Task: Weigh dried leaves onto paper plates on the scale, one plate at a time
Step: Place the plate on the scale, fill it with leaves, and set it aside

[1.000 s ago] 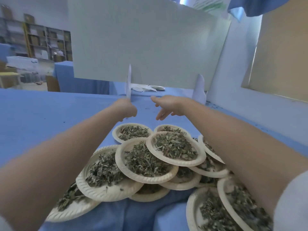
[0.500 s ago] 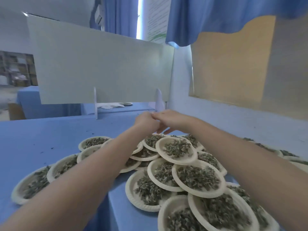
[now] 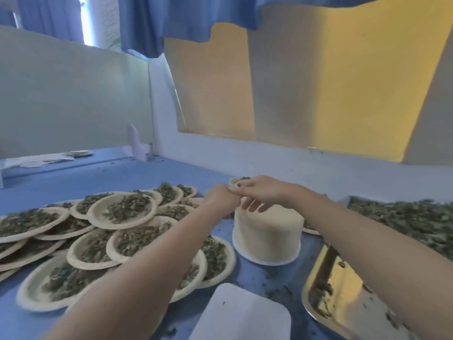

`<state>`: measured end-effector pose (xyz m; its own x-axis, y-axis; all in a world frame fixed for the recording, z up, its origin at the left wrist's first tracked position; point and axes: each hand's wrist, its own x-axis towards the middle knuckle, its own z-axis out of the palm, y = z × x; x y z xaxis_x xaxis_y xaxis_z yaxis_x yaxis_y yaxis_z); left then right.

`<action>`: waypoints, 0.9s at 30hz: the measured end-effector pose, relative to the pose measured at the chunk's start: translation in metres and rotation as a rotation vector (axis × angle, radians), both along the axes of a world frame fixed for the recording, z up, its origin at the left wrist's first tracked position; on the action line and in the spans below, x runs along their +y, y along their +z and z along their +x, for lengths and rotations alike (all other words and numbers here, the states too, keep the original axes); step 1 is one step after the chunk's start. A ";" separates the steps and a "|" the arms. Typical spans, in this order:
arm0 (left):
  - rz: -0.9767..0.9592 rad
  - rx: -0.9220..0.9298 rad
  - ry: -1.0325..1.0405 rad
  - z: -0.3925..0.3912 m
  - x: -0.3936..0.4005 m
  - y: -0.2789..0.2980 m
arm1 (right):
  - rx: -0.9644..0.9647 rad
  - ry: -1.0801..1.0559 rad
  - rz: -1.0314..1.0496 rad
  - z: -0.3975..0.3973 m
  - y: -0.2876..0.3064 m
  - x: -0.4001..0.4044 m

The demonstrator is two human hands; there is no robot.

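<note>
Filled plates (image 3: 122,212) crowd left, plate stack (image 3: 267,239) centre, steel tray (image 3: 326,290) right, bare cloth (image 3: 73,182) beyond

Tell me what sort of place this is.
Likely a herb or tea sorting workroom: many round paper plates of dried leaves overlap on a blue-covered table, beside a tall stack of empty paper plates.

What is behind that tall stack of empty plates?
Behind the stack of empty plates, part of a leaf-filled plate shows. The right hand and left hand above the stack cover the rest.
</note>
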<state>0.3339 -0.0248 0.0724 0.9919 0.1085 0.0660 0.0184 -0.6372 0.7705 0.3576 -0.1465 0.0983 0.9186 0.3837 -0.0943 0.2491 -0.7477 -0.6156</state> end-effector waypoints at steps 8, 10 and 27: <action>0.225 0.027 0.097 0.050 -0.033 -0.047 | -0.218 -0.207 -0.355 0.044 -0.047 -0.067; 0.246 0.030 0.107 0.059 -0.031 -0.054 | -0.251 -0.283 -0.457 0.052 -0.057 -0.072; 0.303 -0.094 0.054 0.028 -0.029 0.000 | -0.288 -0.379 -0.244 0.027 -0.014 -0.082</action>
<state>0.3614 -0.0541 0.0725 0.9732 0.1225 0.1946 -0.0036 -0.8381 0.5455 0.3849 -0.2281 0.0844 0.9904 0.0185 0.1371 0.0671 -0.9310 -0.3587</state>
